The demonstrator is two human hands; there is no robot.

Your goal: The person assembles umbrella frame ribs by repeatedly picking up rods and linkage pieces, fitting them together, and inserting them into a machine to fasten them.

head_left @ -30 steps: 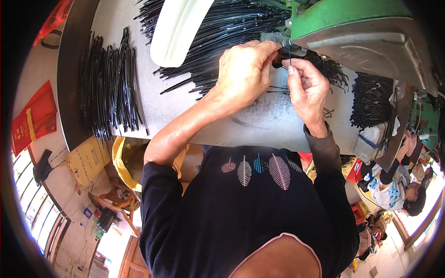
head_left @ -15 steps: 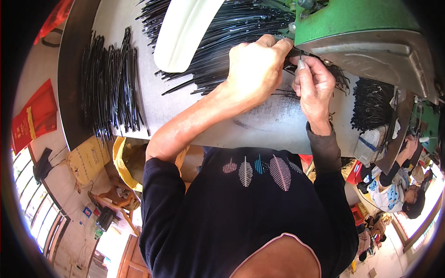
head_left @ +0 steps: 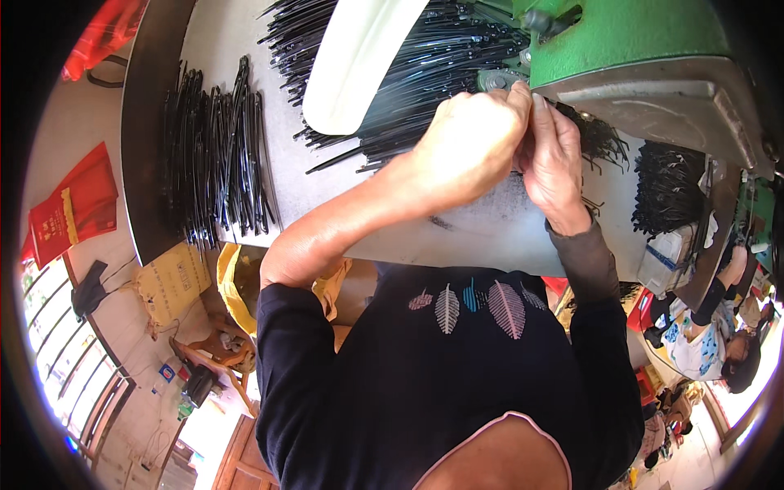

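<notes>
Both my hands meet just under the green machine (head_left: 629,33), against its lower left corner. My left hand (head_left: 474,147) is closed, its thumb and fingertips pressed together beside a small round metal part (head_left: 498,79); what they grip is hidden. My right hand (head_left: 553,155) is closed in a pinch, fingertips touching the left ones, and whatever is in it does not show. Behind my left hand lies a wide heap of thin black rods (head_left: 392,106). More thin black pieces with bent ends (head_left: 603,143) lie right of my right hand, below the machine.
A long white curved piece (head_left: 347,73) reaches over the rod heap. Another bundle of black rods (head_left: 216,155) lies left on the metal table (head_left: 351,233). At the right stands a dense black stack (head_left: 668,188) near a white box (head_left: 660,261). Another person (head_left: 702,343) sits far right.
The whole view has shifted slightly. My right hand has moved up against my left, and the thin dark rod seen at its thumb before is now out of sight.
</notes>
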